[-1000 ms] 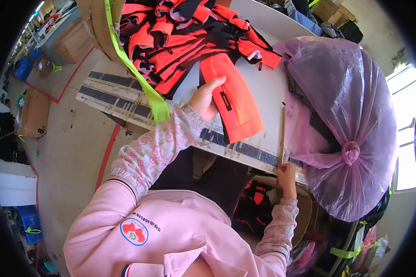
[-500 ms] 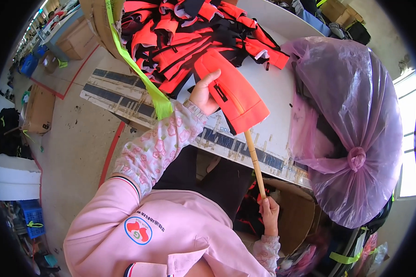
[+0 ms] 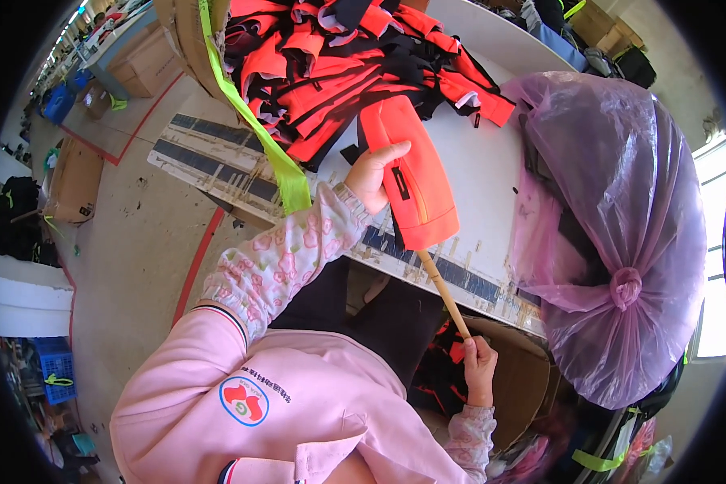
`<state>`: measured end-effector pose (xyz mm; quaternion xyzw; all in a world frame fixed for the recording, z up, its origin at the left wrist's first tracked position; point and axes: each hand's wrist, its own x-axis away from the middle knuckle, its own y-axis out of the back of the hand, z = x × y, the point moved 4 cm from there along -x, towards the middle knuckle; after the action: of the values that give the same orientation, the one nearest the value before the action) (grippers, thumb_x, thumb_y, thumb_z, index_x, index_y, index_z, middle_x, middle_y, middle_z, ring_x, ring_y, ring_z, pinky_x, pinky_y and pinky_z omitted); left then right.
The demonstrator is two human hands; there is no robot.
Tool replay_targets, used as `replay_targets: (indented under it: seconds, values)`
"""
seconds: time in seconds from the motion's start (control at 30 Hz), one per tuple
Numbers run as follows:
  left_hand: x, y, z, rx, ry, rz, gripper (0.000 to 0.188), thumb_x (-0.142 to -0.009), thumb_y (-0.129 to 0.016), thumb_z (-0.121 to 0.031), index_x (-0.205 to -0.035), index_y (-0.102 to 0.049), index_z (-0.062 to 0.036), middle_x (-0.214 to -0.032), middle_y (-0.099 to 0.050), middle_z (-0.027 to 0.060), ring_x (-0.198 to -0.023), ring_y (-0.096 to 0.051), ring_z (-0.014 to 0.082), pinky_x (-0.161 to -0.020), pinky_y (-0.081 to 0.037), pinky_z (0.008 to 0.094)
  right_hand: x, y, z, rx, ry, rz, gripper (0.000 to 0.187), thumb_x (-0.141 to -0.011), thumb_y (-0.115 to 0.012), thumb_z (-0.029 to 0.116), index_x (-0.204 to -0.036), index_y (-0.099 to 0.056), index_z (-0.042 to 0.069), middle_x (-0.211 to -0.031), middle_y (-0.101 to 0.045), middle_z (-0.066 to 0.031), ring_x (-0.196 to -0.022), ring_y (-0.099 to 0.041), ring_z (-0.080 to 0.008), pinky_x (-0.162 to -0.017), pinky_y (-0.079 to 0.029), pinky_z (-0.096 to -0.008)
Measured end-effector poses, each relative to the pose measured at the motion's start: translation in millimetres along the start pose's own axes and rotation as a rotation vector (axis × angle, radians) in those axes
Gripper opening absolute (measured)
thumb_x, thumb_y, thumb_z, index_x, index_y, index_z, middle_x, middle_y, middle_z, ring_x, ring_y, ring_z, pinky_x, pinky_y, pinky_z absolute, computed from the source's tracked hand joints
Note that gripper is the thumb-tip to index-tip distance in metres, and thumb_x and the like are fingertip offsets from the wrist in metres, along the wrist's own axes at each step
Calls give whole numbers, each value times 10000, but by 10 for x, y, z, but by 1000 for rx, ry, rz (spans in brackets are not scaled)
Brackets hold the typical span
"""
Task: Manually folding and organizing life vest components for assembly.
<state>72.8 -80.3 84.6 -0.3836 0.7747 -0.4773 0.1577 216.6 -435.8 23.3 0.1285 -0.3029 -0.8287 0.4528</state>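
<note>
In my left hand (image 3: 369, 176) is a bright orange fabric pouch (image 3: 418, 173), long and tube-like, with a zipper slit and a black pull on its side. My thumb lies over its front, and the other fingers are hidden behind it. From the pouch's lower end a thin wooden stick (image 3: 445, 297) comes out; its upper part is hidden inside or behind the fabric. My right hand (image 3: 479, 367) grips the stick's lower end, past the worktable's near edge. Beyond the pouch lies a heap of similar orange and black pieces (image 3: 339, 89).
The white worktable (image 3: 480, 194) has worn dark tape along its near edge. A knotted, translucent purple bag (image 3: 605, 185) bulges at the right. A yellow-green strip (image 3: 250, 121) hangs beside a cardboard box at the left. Below the edge, an open carton (image 3: 518, 387) stands near orange and black pieces.
The pouch has swung more upright, its lower end shifting left and slightly down. My right hand has moved a little right, still on the stick. The whole view has shifted slightly.
</note>
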Motion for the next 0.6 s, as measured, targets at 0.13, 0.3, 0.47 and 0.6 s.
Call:
replay_targets:
  seconds: [0.13, 0.3, 0.47, 0.6]
  values:
    - [73, -34, 150, -17, 66, 14, 225, -818, -643, -146, -1004, -581, -35, -945, -637, 73, -864, -625, 198, -800, -509, 370, -30, -115, -91, -111, 10, 37, 329, -921, -518, 248, -700, -558, 8, -510, -470, -12, -476, -411, -67, -443, -326, -254]
    - [300, -127, 605, -131, 155, 63, 265, -800, -666, -125, -1025, -579, -16, -947, -635, 86, -846, -628, 199, -776, -515, 361, -165, -340, 53, -203, -40, 80, 293, -916, -521, 195, -705, -536, -8, -535, -475, -29, -495, -420, -75, -458, -343, -266]
    - [475, -193, 818, -189, 56, -24, 213, -832, -634, -88, -1024, -577, -17, -937, -631, 64, -837, -616, 153, -769, -507, 319, -358, -567, 310, -148, 151, 36, 314, -927, -497, 205, -705, -522, -15, -551, -510, -84, -479, -468, -125, -464, -365, -283]
    - [448, -145, 815, -279, -52, -63, 201, -834, -635, -91, -1016, -579, -24, -922, -628, 41, -827, -603, 122, -753, -498, 292, -379, -768, 419, -289, 36, 106, 350, -937, -485, 251, -699, -516, -3, -549, -479, -45, -492, -431, -94, -466, -346, -266]
